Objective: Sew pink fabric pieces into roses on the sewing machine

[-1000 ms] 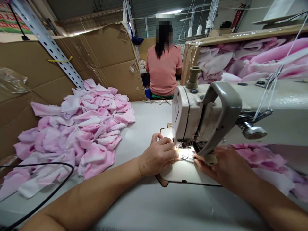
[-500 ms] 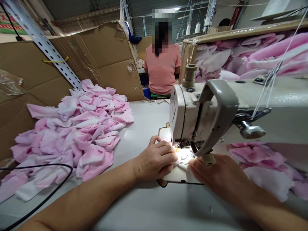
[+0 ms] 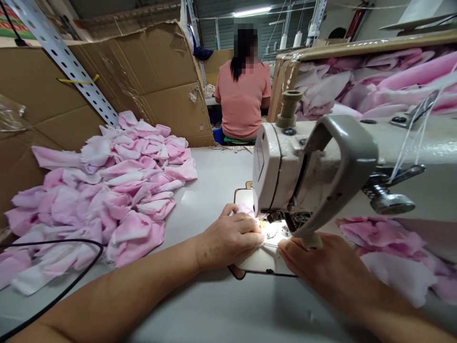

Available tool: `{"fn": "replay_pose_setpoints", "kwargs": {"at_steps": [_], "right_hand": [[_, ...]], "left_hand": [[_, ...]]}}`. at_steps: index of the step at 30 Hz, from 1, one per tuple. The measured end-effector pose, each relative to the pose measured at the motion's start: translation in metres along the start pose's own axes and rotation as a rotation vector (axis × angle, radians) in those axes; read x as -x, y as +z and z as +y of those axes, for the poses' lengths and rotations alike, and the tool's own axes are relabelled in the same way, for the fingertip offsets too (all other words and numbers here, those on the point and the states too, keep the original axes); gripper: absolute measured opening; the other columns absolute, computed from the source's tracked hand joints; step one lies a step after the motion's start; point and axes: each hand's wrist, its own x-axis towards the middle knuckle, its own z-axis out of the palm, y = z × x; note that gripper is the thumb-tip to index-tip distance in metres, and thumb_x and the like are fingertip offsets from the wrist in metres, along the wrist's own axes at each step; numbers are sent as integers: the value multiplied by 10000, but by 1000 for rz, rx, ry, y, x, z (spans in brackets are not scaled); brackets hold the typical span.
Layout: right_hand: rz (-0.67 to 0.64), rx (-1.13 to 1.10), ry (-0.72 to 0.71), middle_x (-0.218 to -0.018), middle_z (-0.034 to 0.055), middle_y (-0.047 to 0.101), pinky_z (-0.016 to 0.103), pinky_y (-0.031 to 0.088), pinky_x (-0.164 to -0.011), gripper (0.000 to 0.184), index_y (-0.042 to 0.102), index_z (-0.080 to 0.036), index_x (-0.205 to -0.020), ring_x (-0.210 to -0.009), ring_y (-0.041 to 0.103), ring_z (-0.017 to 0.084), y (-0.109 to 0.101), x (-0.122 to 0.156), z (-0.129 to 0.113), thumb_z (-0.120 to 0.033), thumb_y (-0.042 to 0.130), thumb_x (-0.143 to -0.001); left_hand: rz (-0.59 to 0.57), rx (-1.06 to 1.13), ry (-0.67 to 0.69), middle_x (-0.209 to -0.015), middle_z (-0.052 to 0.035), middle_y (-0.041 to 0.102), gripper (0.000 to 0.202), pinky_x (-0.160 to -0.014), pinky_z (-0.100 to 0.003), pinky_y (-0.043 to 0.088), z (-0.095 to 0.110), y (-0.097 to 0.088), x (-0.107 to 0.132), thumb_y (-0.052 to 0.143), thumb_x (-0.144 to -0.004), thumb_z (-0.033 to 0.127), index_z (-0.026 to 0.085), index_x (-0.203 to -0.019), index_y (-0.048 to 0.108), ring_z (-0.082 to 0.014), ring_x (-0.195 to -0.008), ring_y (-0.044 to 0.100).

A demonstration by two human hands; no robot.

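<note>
Pale grey surface (image 3: pixel 210 190) under a cream metal sewing machine (image 3: pixel 282 166): curved left hand (image 3: pixel 228 238) presses pale pink fabric (image 3: pixel 245 208) beneath its fingertips; flat-fingered right hand (image 3: pixel 317 267) lies open nearby.

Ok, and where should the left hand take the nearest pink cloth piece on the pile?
Pinch the folded right edge of the pink cloth piece, coming from the right, low across the table, from where the left hand rests. The piece lies at the near edge of the pile, and that edge sits in soft folds, so it should lift without dragging much else.
</note>
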Motion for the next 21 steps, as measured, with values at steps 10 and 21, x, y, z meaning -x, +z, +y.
{"fn": "replay_pose_setpoints", "kwargs": {"at_steps": [10, 21], "right_hand": [[59, 77, -51, -556, -26, 487, 292, 200, -522, 250, 585, -198, -715, -516, 410, 121, -1, -4, 5, -154, 438, -913], [122, 144, -92, -657, 39, 626, 276, 295, -535, 321, 631, -179, -660, -530, 482, 125, 5, -7, 16, -126, 439, -912]], "left_hand": [[10, -101, -43, -689, 20, 586, 203, -793, -325, 286, 2, 0, -4, 447, -919, 173, 207, -779, 590, -124, -736, 540], [9, -109, -41, -672, 30, 584, 131, -730, -327, 270, 1, 1, -4, 443, -893, 142, 194, -818, 537, -124, -662, 503]]}}
